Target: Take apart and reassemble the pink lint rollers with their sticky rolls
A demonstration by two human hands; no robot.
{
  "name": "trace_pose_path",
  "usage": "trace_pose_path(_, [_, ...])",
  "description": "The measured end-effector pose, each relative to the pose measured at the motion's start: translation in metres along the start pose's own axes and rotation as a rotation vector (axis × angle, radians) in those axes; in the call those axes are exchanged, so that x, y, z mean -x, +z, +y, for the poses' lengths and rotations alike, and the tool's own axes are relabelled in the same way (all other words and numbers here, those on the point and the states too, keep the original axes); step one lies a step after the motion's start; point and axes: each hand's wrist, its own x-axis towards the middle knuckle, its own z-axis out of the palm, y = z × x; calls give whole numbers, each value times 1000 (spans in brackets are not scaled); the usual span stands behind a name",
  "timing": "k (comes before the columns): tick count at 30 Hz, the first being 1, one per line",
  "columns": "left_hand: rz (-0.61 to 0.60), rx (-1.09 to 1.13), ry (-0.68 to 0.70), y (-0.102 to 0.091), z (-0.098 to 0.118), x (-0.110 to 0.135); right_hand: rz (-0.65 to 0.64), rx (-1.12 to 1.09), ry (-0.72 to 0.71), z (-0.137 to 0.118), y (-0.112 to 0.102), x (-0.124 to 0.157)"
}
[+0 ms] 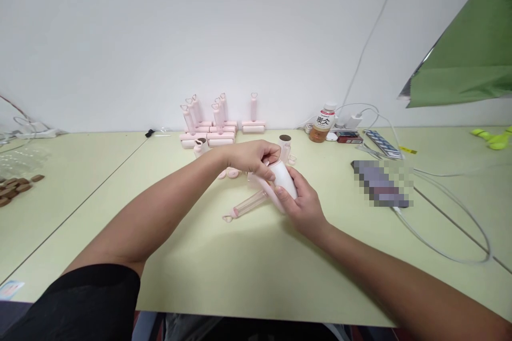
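Note:
A lint roller with a white roll (285, 178) is held over the table between both hands. Its clear pink handle (250, 205) points down to the left and ends in a heart-shaped loop. My right hand (302, 203) is wrapped round the roll's lower right side. At the upper end, my left hand (256, 160) grips the roller with bent fingers, partly hiding it. Just behind the hands stand a loose roll (285, 139) on the right and another loose roll (201, 145) on the left. Small pink round parts (232, 172) lie beneath my left wrist.
Several pink lint rollers (210, 129) are lined up by the wall, handles upright. At the right are a drink bottle (321, 123), a blurred phone (378, 184) on a white cable (436, 253), and a boxed strip (383, 144). Brown discs (14, 189) lie far left.

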Motion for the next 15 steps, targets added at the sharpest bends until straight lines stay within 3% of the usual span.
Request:
trace_pose_path(7, [141,-27,-8,11,7,9,101,-87,22,3,-5,2])
trace_pose_path(15, [199,20,130,14,12,19,123,-374,15,-9,-3,-1])
